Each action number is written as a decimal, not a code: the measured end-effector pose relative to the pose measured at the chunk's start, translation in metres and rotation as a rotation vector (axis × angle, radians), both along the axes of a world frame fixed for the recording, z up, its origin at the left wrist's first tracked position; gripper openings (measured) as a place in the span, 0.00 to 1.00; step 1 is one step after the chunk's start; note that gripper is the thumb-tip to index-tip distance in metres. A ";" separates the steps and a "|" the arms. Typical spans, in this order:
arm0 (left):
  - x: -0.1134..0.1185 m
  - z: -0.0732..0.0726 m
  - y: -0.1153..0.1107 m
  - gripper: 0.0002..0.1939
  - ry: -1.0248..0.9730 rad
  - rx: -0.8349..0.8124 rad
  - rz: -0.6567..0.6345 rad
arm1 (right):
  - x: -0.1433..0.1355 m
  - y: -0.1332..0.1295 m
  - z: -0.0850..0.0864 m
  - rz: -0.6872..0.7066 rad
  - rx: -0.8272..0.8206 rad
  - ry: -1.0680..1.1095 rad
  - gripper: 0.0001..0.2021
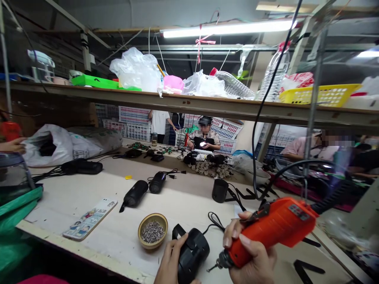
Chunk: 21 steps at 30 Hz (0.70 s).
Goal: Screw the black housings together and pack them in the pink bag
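My left hand [171, 258] is wrapped round a black plastic housing [194, 252] with a cord, low at the front of the bench. My right hand [251, 252] grips an orange electric screwdriver [272, 232], its bit pointing down and left, close to the housing but apart from it. Just left of the housing stands a small brown bowl [153, 248] full of silver screws [152, 231]. Farther back are a black cylindrical part [220, 191] with a cord and two black device bodies [134, 193] [157, 182].
A phone in a patterned case [90, 219] lies at the left. Black strips [308, 268] lie at the right. A shelf [183, 103] with bags and bottles spans overhead, and a black cable [254, 134] hangs down. People [204, 138] work beyond the bench.
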<state>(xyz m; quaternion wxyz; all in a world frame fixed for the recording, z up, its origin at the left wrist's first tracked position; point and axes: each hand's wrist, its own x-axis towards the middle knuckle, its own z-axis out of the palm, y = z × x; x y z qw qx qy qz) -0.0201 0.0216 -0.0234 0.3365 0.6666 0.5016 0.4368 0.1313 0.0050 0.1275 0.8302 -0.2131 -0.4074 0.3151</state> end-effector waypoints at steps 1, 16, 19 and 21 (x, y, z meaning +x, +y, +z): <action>-0.001 0.000 0.000 0.49 0.002 -0.005 -0.016 | 0.000 0.000 0.000 -0.004 -0.003 0.000 0.12; 0.000 0.003 -0.009 0.46 -0.006 0.045 -0.030 | -0.023 0.029 -0.009 -0.085 0.022 -0.020 0.11; 0.000 0.005 -0.010 0.47 -0.004 0.037 -0.041 | -0.027 0.033 -0.009 -0.077 0.035 -0.032 0.11; 0.000 0.006 -0.011 0.47 -0.002 0.034 -0.046 | -0.029 0.036 -0.011 -0.069 0.040 -0.040 0.11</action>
